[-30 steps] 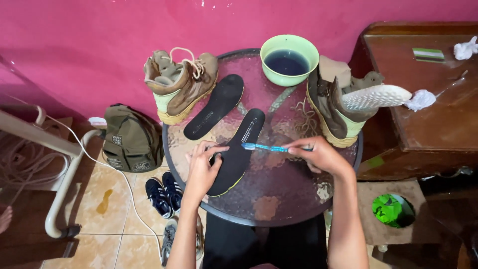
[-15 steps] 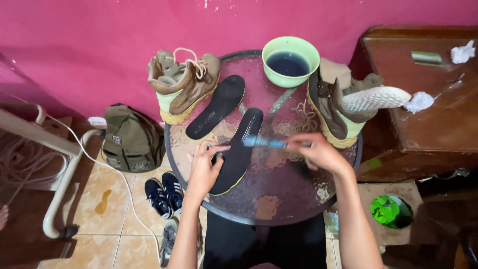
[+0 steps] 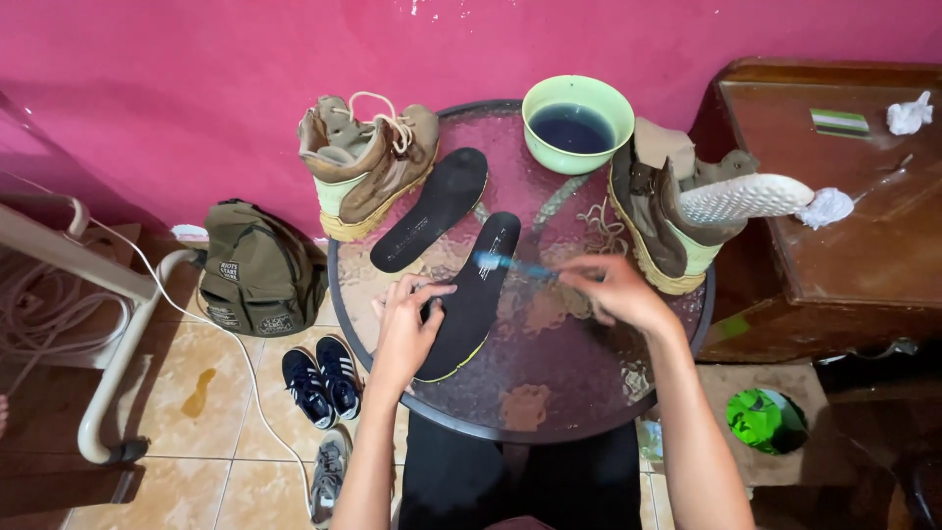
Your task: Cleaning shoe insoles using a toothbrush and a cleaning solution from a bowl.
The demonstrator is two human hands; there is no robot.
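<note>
While left hand (image 3: 407,329) pins black insole (image 3: 475,294) flat on round glass table (image 3: 549,393), right hand (image 3: 613,291) grips blue toothbrush (image 3: 510,265), bristles at insole's upper end. Scrubbing step likely; next stroke needs steady downward pressure along insole.

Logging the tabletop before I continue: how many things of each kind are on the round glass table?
Boots: 2
Black insoles: 2
White insole in right boot: 1
Green bowl: 1
Blue toothbrush: 1
Total: 7
</note>
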